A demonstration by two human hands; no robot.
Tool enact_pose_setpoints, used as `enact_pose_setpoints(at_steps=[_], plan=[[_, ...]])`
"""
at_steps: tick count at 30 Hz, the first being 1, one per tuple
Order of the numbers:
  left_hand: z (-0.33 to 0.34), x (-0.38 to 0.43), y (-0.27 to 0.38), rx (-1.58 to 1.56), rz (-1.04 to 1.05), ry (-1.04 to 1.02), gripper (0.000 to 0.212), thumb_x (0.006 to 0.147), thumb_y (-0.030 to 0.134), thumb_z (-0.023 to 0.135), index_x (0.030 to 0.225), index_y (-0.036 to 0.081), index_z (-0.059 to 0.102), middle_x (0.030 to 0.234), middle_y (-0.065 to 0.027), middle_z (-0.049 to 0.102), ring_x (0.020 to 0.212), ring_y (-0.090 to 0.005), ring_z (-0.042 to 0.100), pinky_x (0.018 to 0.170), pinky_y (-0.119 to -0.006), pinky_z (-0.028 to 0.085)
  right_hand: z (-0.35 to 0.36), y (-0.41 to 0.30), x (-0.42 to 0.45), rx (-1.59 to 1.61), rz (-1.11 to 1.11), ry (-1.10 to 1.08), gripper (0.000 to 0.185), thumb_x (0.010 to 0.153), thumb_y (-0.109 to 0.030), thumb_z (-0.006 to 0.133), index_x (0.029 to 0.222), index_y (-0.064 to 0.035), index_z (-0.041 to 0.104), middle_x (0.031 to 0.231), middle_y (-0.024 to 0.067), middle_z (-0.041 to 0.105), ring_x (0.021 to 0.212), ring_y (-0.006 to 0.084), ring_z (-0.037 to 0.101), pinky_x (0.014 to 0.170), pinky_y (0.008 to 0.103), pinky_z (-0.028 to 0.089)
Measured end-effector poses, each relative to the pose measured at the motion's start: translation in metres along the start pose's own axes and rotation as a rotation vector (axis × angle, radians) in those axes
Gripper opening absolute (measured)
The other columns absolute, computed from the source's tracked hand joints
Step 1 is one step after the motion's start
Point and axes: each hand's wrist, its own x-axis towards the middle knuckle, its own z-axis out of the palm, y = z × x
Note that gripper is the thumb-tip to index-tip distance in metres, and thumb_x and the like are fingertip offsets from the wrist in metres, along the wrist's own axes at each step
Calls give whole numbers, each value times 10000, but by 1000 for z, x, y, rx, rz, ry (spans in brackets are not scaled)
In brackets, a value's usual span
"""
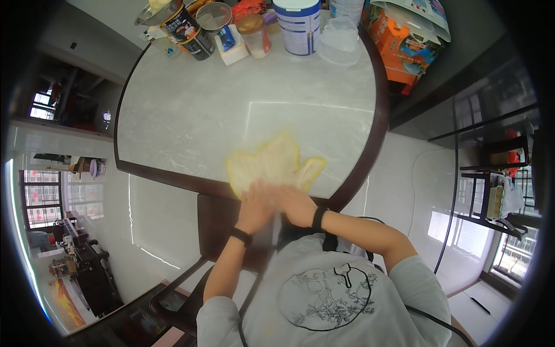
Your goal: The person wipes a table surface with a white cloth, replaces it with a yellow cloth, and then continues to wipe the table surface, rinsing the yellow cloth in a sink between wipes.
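A cream cloth with yellow edging (pixel 273 160) is spread over the front edge of the grey marble-patterned table (pixel 182 112). The cloth's outline is blurred, and its near part hangs past the dark wooden rim. My left hand (pixel 258 210) grips the near edge of the cloth from the left. Close beside it, my right hand (pixel 298 204) holds the same edge. The fingertips of both hands are blurred and partly overlap in view. Each wrist wears a black band.
Along the table's far side stand black cans (pixel 184 30), a white box with a blue packet (pixel 232 45), a brown-lidded jar (pixel 256 37), a white-and-blue tub (pixel 298 28) and a clear plastic container (pixel 340 41). An orange carton (pixel 399 47) is beyond the right edge. A dark chair (pixel 219 225) stands at left.
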Motion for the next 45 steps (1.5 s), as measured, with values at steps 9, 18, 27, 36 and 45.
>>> enact_pose_setpoints(at_steps=[9, 18, 27, 36, 45], plan=[[10, 30, 82, -141, 484, 37, 528, 759, 270, 564, 1239, 123, 400, 1302, -143, 343, 1234, -327, 266, 948, -514, 243, -63, 6, -98, 47, 221, 143, 384, 641, -15, 528, 1022, -64, 545, 1051, 126, 548, 1010, 293, 487, 879, 378, 382], [11, 172, 178, -40, 800, 84, 542, 749, 316, 560, 1247, 182, 391, 1328, -76, 319, 1234, -288, 270, 919, -530, 270, -84, 48, -159, -92, 687, 349, 625, 725, -64, 504, 1306, -110, 278, 1316, 214, 270, 1158, 424, 308, 923, 464, 326], [-35, 297, 179, 35, 652, 262, 611, 727, 496, 524, 1252, 214, 392, 1325, -64, 335, 1211, -291, 302, 877, -503, 303, -128, 141, -83, -361, 939, 368, 529, 794, -226, 488, 1289, -157, 317, 1347, 166, 251, 1216, 418, 224, 932, 568, 250], [-79, 300, 64, 40, 340, 273, 658, 737, 544, 488, 1272, 183, 364, 1359, -89, 269, 1232, -306, 263, 962, -464, 237, -129, 162, 26, -405, 759, 130, 523, 819, -250, 471, 1304, -173, 289, 1376, 95, 234, 1254, 329, 221, 984, 548, 159], [-86, 215, -82, -20, 13, 237, 727, 738, 560, 497, 1325, 195, 271, 1405, -100, 153, 1272, -338, 164, 993, -487, 174, -49, 110, 145, -451, 507, 123, 478, 790, -199, 462, 1258, -156, 372, 1349, 77, 297, 1244, 296, 257, 997, 493, 183]])
